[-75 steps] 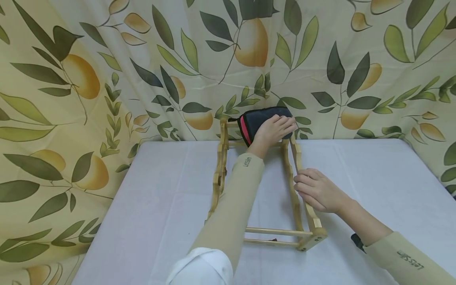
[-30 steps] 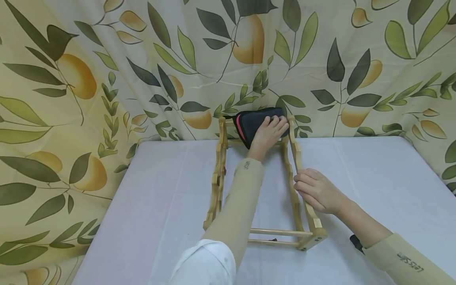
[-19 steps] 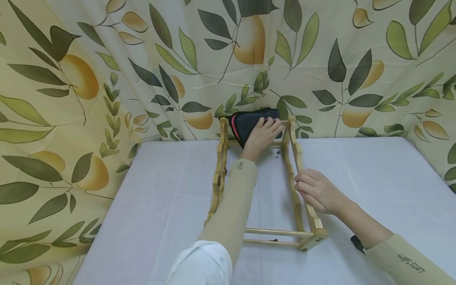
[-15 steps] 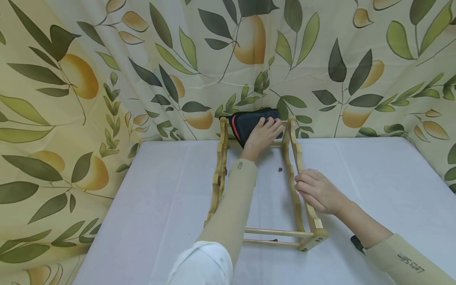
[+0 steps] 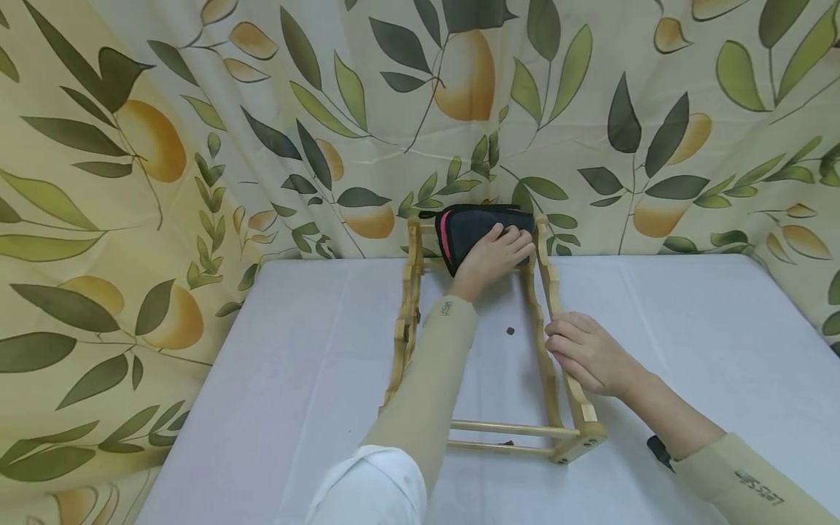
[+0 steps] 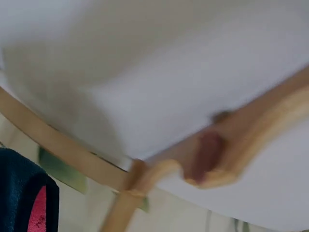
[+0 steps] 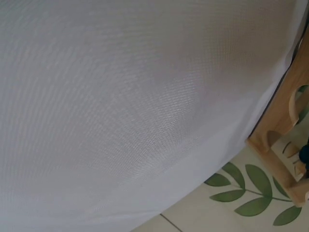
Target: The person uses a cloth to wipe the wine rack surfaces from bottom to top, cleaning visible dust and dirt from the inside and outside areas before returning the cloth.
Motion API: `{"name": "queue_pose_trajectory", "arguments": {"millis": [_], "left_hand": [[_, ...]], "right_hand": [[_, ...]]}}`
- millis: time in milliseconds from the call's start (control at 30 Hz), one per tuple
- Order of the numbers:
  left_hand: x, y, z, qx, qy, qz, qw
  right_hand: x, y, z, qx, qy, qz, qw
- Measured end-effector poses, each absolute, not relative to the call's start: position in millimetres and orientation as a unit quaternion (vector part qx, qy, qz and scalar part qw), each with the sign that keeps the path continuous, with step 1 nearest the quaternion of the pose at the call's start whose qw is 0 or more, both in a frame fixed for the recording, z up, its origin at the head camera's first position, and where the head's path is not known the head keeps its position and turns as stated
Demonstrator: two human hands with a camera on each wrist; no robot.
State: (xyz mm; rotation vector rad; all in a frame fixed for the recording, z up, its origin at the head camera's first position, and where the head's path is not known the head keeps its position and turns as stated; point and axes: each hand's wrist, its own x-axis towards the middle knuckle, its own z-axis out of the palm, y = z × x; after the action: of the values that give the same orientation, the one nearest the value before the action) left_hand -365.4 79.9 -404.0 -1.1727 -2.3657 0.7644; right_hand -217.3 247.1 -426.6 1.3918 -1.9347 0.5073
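A navy zip pouch [image 5: 467,232] with a pink edge lies across the far end of a wooden rack [image 5: 550,288] with wavy side rails. My left hand [image 5: 494,259] grips the pouch from above, fingers bent over its right part. On the rack's right rail, my right hand [image 5: 590,354] holds on with curled fingers. A small dark brown piece [image 5: 510,331] lies on the cloth between the rails. The left wrist view shows the fuzzy pouch [image 6: 21,191] in the corner and a brown peg [image 6: 207,154] on a rail; the right wrist view shows a rack end [image 7: 275,125].
The rack stands on a table with a white cloth [image 5: 295,343]. A curtain [image 5: 262,168] printed with leaves and fruit hangs right behind the far end. Another small brown bit [image 5: 507,442] shows by the front crossbars [image 5: 512,428].
A small brown piece has dropped beneath the pouch and travelled nearer over the cloth. My left hand shifted the pouch left, then back right and slightly lower. My right hand stays on the rail.
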Motion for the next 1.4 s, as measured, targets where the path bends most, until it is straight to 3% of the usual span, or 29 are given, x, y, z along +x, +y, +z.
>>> {"name": "queue_pose_trajectory", "arguments": {"millis": [367, 733, 1033, 1400], "left_hand": [[-366, 69, -408, -0.41, -0.825, 0.274, 0.275], [-362, 80, -405, -0.394, -0.853, 0.293, 0.175], [-359, 81, -408, -0.372, -0.858, 0.266, 0.234], [-354, 93, -403, -0.356, -0.87, 0.263, 0.219]], "right_hand": [[-219, 246, -426, 0.544, -0.732, 0.198, 0.358], [-217, 245, -425, 0.539, -0.739, 0.194, 0.354], [-218, 246, -426, 0.538, -0.738, 0.201, 0.354], [-218, 246, -425, 0.539, -0.739, 0.198, 0.352]]}}
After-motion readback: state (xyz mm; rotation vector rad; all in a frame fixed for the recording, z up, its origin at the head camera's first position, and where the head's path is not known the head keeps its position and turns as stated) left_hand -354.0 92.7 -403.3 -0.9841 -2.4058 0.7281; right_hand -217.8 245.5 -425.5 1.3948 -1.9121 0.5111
